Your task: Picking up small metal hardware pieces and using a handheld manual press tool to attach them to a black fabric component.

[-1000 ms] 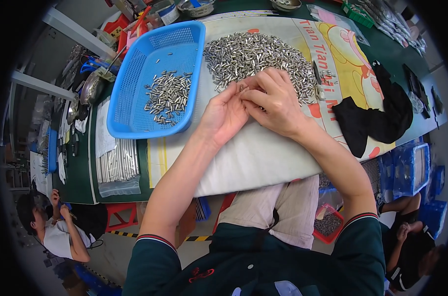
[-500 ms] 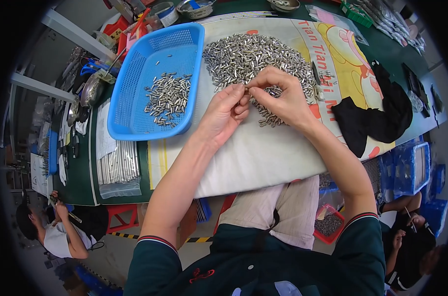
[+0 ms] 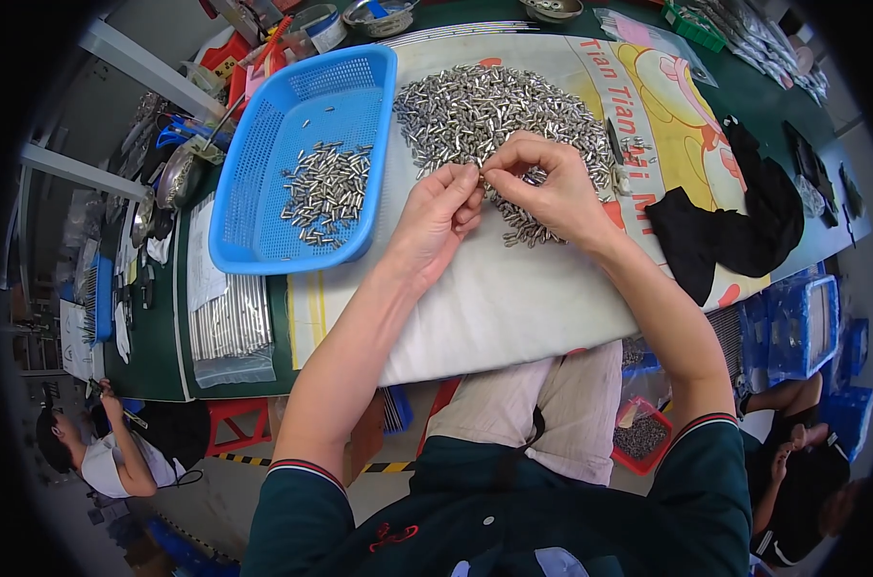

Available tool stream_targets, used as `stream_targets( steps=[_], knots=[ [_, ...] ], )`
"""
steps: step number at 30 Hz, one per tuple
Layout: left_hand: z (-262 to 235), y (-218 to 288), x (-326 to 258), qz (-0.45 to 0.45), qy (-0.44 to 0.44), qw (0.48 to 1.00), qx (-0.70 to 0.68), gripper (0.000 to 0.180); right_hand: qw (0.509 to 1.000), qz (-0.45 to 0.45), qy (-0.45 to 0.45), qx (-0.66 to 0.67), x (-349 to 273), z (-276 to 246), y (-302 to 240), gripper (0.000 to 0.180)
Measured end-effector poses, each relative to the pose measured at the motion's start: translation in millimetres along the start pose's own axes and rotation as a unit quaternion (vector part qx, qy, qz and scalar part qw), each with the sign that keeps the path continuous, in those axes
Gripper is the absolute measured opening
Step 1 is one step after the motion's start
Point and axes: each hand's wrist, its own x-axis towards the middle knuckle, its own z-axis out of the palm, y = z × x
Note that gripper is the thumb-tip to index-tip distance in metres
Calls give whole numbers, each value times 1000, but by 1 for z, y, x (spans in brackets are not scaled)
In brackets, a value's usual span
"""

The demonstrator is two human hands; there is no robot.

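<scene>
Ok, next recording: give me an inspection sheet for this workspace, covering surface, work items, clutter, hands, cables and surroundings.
Surface: pale printed sheet over a green table.
Work items: large heap of small metal pieces on the sheet; smaller heap inside the blue basket, left of it.
Clutter: black cloth at right; clear bag of rods at left.
Hands: left hand and right hand meet at the fingertips, apparently pinching one small piece, mostly hidden.
Cables: nothing seen on the tabletop.
Surroundings: seated people at left and right; red bin below the table.
</scene>
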Motion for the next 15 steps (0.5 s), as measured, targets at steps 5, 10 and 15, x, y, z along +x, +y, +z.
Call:
stream_targets(
  steps=[5, 10, 15],
  knots=[
    [-2, -1, 1, -24, -12, 999, -34, 15, 1000, -18, 8, -6, 0, 2, 1, 6],
    [-3, 0, 1, -42, -33, 997, -55, 14, 1000, -2, 3, 1, 1, 1, 1, 7],
    [2, 0, 3, -48, -31, 997, -56, 13, 998, -47, 10, -44, -2, -4, -2, 8]
  ],
)
